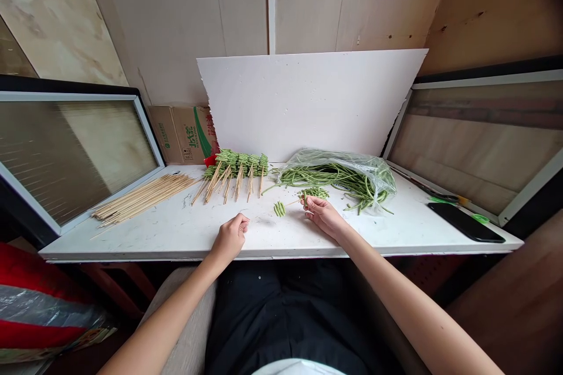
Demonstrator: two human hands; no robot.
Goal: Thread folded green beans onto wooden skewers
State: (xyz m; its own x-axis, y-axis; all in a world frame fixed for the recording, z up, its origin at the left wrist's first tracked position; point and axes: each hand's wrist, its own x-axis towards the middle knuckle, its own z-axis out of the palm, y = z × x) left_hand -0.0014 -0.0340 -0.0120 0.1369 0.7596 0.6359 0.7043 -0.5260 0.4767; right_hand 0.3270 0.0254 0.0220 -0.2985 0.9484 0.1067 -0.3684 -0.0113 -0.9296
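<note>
My left hand (231,237) is closed near the table's front edge, fingertips pinched together; what they hold is too small to make out. My right hand (323,215) pinches a short green bean piece beside a small pile of cut beans (317,192). Between the hands, several cut bean pieces (279,209) sit side by side, with a thin stick running from them toward my right fingertips. Behind, bean skewers (240,163) are stacked with their bare stick ends facing me.
Bare wooden sticks (143,196) lie on the left of the white table (176,240). Long beans (334,176) rest in a clear plastic bag (382,173). A black phone (466,222) and green-handled scissors (480,218) are at the right. A white board (308,102) stands behind.
</note>
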